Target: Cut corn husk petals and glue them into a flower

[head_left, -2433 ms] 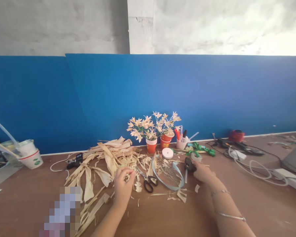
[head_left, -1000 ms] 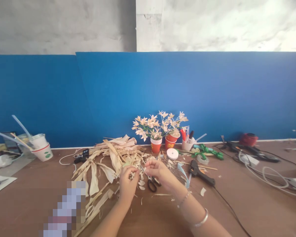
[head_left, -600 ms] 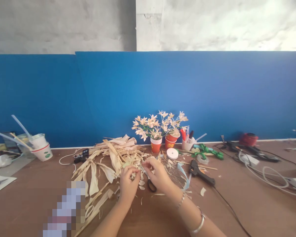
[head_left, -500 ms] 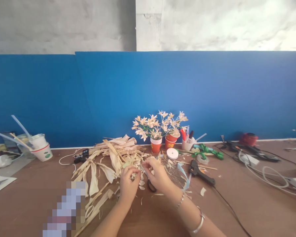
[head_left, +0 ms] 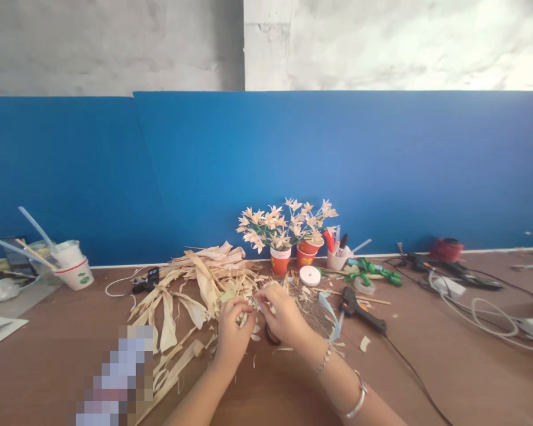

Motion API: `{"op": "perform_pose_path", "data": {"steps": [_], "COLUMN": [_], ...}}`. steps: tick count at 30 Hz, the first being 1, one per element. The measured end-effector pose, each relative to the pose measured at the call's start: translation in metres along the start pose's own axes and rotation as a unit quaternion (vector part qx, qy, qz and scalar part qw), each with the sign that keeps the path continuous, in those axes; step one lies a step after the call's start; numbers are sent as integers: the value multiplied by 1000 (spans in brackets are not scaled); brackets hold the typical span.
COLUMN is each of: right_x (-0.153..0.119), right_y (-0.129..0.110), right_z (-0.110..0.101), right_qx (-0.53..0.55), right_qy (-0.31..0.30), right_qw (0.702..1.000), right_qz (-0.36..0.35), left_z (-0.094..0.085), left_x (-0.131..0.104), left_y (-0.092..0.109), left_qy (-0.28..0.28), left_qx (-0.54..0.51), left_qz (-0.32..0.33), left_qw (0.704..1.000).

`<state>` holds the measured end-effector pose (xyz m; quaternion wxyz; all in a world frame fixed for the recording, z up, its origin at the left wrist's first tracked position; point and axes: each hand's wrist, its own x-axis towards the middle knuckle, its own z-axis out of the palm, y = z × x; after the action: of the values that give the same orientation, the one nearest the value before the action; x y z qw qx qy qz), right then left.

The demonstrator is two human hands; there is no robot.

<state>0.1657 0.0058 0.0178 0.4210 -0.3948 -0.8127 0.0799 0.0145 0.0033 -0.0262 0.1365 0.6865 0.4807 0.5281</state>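
Observation:
My left hand [head_left: 234, 330] and my right hand [head_left: 281, 310] meet over the middle of the table, fingertips almost touching. Each is closed in a pinch; whatever sits between the fingers is too small to make out. Dried corn husks [head_left: 206, 275] spread in a heap behind and left of my left hand. Under and around both hands lie small husk scraps [head_left: 256, 338]. A dark loop, perhaps a scissors handle [head_left: 272, 335], shows partly beneath my right hand. Beyond it stand pale husk flowers [head_left: 275, 222] in a red paper cup [head_left: 280, 261].
To the right lies a black glue gun [head_left: 362, 312] with its cord trailing forward. Behind are a white tape roll [head_left: 310, 276], a cup of pens [head_left: 337, 258] and green tape [head_left: 377, 272]. Cables [head_left: 475, 313] lie far right; a white cup [head_left: 74, 275] stands left. A blue partition [head_left: 266, 154] closes the back.
My two hands have drawn very slightly closer together at the fingertips, both still pinched. The things on the table have stayed in place.

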Motion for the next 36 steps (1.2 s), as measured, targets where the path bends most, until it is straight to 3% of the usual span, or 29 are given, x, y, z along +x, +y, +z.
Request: {"op": "perform_pose_path", "data": {"steps": [19,27,32,36], "right_x": [2,6,7,7], "right_y": [-4,5,19,17], "right_z": [-1,-6,-5,-8], "right_qx": [11,145,231,268], "right_qy": [4,60,-19,-36], "right_qw": [1000,977,955,946], "right_qz": [5,142,184,176], "left_z": [0,0,0,-2], "left_x": [0,3,3,3], "left_y": [1,3,6,8], "left_qy": [-14,-49,-79,-99], "left_qx": [-1,-108,-184,-208], "left_qz": [4,-46,-84,-91], "left_qw": [1000,992,976,969]}}
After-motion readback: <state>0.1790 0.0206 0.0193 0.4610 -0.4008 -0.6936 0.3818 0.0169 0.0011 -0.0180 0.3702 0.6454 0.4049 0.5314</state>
